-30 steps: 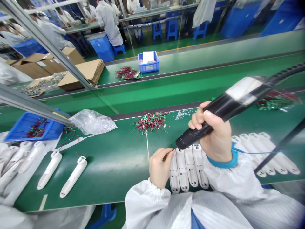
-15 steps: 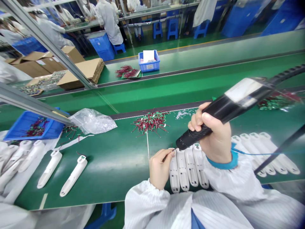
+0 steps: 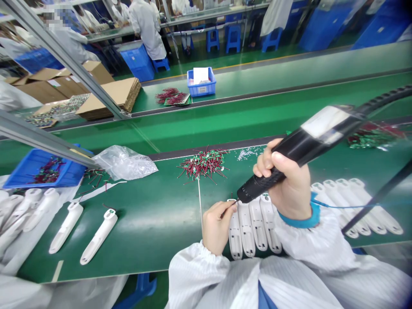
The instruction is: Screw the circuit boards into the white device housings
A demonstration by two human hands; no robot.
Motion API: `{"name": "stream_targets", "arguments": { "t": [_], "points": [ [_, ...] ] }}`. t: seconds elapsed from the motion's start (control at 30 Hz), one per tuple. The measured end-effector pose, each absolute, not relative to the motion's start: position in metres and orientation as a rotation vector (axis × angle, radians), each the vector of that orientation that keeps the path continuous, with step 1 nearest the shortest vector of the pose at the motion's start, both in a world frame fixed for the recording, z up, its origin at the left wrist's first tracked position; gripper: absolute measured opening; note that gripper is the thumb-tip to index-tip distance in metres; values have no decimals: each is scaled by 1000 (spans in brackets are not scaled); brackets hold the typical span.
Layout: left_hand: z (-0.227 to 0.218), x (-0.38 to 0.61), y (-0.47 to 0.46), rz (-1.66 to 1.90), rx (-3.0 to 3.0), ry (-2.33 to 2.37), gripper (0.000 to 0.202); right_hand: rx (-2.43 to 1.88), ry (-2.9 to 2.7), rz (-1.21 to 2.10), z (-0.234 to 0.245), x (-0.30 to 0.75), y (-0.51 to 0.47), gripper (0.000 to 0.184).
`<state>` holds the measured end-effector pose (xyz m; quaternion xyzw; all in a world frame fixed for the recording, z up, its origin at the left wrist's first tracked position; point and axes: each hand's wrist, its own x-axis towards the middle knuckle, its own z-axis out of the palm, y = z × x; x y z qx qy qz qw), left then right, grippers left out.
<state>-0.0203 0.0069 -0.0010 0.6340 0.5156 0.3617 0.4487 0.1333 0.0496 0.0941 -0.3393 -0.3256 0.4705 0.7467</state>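
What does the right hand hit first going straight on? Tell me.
The black electric screwdriver in the right hand aims at the head of the leftmost white device housing, beside the left hand's fingertips; depth is unclear, so they could come first.

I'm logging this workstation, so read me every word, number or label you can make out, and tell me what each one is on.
Nothing here can be read.
The white label on the black electric screwdriver: too blurred to read.
The small label on the blue plastic crate: too small to read.
The paper in that crate: no legible text.
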Motion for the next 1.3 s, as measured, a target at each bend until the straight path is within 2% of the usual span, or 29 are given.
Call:
{"name": "stream_targets", "arguments": {
  "t": [0.53,0.83,1.3],
  "points": [
    [-2,-20,6,940,1682,1294,15,-747,-740,1039,94,132,47,17],
    [1,-18,8,1149,1870,1305,10,-757,-752,1057,88,127,47,17],
    [-14,-23,5,1037,1617,1365,11,-777,-724,1022,86,129,53,16]
  ]
}}
